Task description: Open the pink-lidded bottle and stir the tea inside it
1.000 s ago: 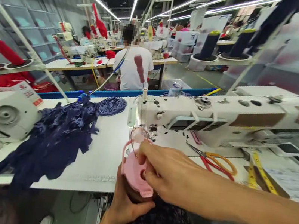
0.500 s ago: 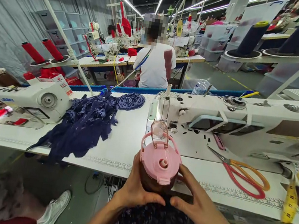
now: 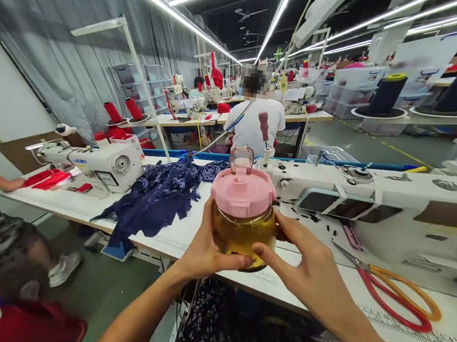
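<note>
L hand (image 3: 207, 255) & R hand (image 3: 312, 266) both gripping jar (image 3: 238, 236) of yellowish liquid, one each side, approx. upright at table (image 3: 172, 238) edge. Pink lid (image 3: 242, 192) on, clear flap (image 3: 241, 160) up. Scissors (image 3: 364, 268) to R, nr sewing machine (image 3: 407, 191); navy cloth (image 3: 159, 197) L. Far L, co-worker's hand (image 3: 13, 184) by red fabric (image 3: 47, 179) (blurry, can't tell if touching). Ahead, person in white shirt (image 3: 252, 121), back turned.

The bottle (image 3: 239, 236) has been raised, exposing yellow liquid (image 3: 230, 232) below the lid (image 3: 243, 196). The right hand (image 3: 311, 265), on the lid one second ago, now holds the bottle's side. At far left, a co-worker's hand (image 3: 13, 184) has entered view beside red cloth (image 3: 47, 179).
</note>
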`<move>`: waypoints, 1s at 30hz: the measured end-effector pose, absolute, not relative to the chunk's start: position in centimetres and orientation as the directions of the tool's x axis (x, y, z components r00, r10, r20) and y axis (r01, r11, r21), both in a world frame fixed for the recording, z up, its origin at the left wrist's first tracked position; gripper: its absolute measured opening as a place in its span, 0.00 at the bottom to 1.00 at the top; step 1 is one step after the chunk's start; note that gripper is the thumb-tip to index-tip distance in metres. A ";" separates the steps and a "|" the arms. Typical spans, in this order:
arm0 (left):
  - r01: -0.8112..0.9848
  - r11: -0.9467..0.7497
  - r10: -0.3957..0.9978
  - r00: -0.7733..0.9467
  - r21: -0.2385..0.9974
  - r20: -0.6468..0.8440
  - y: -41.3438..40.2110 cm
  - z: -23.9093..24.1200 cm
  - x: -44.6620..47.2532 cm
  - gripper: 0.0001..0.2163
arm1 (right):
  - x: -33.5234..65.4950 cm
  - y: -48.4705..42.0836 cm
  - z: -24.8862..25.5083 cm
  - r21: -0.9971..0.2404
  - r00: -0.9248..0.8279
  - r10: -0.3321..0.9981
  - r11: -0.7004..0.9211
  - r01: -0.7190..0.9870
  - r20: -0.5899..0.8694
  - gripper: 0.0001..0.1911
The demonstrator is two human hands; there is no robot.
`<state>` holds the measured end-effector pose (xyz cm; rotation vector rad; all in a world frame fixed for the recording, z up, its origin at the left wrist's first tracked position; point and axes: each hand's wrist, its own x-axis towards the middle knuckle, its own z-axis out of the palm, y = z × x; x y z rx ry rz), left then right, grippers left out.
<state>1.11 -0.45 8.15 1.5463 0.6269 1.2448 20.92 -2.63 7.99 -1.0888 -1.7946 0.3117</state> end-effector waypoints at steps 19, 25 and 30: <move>-0.339 -0.354 0.788 0.394 0.872 0.473 6.3 13.5 -1.4 0.50 | 20.6 3.3 14.3 -0.527 -0.248 0.730 0.647 0.551 0.637 0.30; -0.403 -0.328 0.750 0.438 0.855 0.495 5.7 12.6 -0.2 0.52 | 22.1 1.9 13.0 -0.342 -0.278 0.639 0.670 0.659 0.718 0.31; -0.384 -0.407 0.735 0.401 0.829 0.547 3.1 9.3 1.4 0.52 | 23.6 -0.6 9.3 -0.211 -0.312 0.571 0.669 0.712 0.759 0.29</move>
